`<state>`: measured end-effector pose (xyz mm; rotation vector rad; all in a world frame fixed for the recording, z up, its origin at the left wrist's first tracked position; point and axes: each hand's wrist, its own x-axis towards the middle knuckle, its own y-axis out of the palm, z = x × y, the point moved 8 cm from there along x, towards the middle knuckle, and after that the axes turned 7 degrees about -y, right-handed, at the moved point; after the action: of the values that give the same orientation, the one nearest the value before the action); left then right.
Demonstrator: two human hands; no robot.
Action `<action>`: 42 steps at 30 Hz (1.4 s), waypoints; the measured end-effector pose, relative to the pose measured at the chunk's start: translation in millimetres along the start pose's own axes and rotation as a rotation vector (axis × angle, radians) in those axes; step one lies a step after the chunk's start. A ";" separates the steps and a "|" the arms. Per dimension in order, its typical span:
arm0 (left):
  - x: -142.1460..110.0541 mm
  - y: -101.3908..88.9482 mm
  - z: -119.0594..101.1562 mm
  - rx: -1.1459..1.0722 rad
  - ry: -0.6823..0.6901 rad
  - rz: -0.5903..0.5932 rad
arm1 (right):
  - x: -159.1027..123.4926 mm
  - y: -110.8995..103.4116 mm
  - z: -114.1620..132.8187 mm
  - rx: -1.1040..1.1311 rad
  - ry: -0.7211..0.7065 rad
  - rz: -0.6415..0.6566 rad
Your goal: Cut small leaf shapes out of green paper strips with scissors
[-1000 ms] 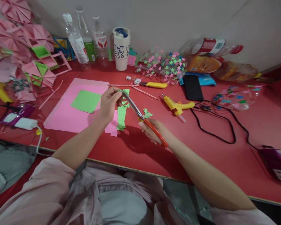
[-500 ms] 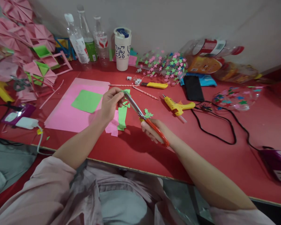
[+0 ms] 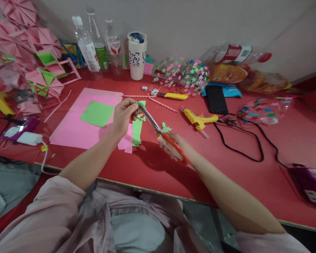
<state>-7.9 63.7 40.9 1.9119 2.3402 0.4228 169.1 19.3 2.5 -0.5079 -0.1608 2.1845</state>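
The left hand [image 3: 122, 117] has its fingertips together on a bit of green paper [image 3: 138, 103] (mostly hidden), while the right hand [image 3: 183, 144] is clamped on the scissors [image 3: 175, 147], whose blades reach that paper above the table [image 3: 139, 167]. Cut stars [image 3: 165, 128] lie near the blades, so this looks like mid-cut; green strips [image 3: 137, 134] lie below.
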 end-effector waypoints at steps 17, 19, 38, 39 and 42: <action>0.2 1.8 -0.2 -0.013 0.024 0.040 | -0.7 -2.3 1.1 -0.004 -0.001 -0.014; 0.9 2.1 -1.8 -0.007 0.051 0.057 | -0.3 -1.6 -0.9 0.016 0.015 0.001; -3.4 5.1 -0.9 -0.005 0.058 0.050 | -2.1 8.8 -3.7 0.088 -0.024 0.038; -3.6 5.4 -1.0 -0.004 0.059 0.052 | -1.9 9.1 -3.5 0.092 -0.029 0.037; -3.6 7.0 -1.2 0.005 0.062 0.069 | -2.2 9.9 -2.4 0.100 -0.024 0.024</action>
<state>-0.8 61.2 43.6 2.0153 2.3199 0.4892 164.0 11.3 -1.9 -0.4301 -0.0583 2.2106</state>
